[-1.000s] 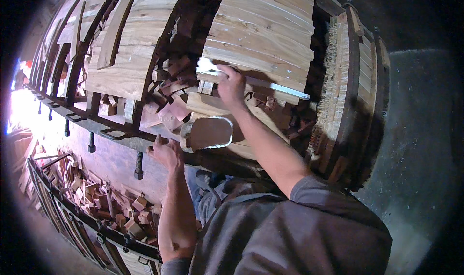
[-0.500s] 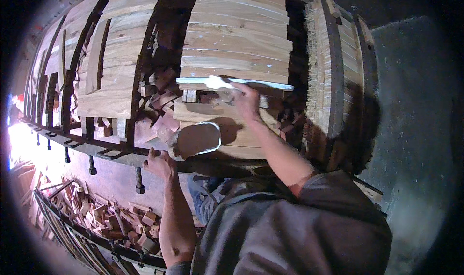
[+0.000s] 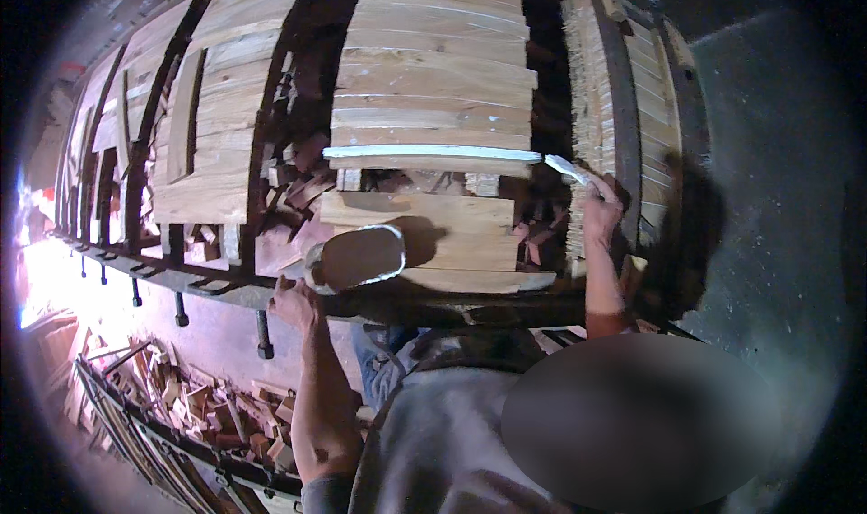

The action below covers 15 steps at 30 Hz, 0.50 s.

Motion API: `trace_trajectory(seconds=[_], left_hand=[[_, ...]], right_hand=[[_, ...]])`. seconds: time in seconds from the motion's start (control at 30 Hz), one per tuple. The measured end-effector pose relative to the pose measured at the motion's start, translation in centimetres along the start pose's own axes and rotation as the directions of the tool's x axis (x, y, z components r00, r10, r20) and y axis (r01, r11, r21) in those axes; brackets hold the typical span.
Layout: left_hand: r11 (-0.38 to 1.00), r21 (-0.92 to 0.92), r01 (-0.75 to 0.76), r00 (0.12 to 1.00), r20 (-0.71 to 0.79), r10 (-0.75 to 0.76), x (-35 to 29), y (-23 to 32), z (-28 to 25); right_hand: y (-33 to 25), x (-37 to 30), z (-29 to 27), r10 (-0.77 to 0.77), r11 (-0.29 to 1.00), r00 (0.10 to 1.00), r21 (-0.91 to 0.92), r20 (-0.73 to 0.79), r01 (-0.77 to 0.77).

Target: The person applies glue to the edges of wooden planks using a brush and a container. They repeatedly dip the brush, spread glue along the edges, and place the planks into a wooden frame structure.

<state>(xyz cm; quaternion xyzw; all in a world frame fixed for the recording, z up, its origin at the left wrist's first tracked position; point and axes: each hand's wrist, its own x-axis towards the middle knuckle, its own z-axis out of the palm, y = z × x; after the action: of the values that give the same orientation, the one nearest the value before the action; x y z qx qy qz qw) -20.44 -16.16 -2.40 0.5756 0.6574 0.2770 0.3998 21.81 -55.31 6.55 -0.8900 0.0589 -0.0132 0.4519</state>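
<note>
Brush (image 3: 567, 168) just beside the right end of a white-coated board edge (image 3: 432, 153).
The right hand (image 3: 603, 209) grips it; the left hand (image 3: 296, 303) touches the rail (image 3: 248, 290) (whether its fingers grip, I cannot tell).

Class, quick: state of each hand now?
Left hand: partly curled at the dark rail; grip cannot be told.
Right hand: closed, holding a white-coated tool.

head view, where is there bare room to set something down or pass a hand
The front boards look bare between the container, the white-coated edge and the right hand; a hand could probably pass there. Crowded: their left end, with the container close to the left hand, and the gap left of that edge, littered with wood offcuts.
</note>
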Motion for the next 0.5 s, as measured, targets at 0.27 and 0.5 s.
trace_trajectory(seconds=[0.27, 0.5], left_hand=[[0.999, 0.011, -0.031, 0.996, -0.080, 0.031, 0.9, -2.3, 0.2], [0.999, 0.044, 0.011, 0.999, -0.039, -0.009, 1.1, -3.1, 0.1]], right_hand=[[-6.1, -17.1, 9.8, -0.382, 0.918, 0.727, 0.329, 0.571, 0.223], [-10.8, -22.6, 12.3, -0.373, 0.884, 0.430, 0.174, 0.822, 0.433]])
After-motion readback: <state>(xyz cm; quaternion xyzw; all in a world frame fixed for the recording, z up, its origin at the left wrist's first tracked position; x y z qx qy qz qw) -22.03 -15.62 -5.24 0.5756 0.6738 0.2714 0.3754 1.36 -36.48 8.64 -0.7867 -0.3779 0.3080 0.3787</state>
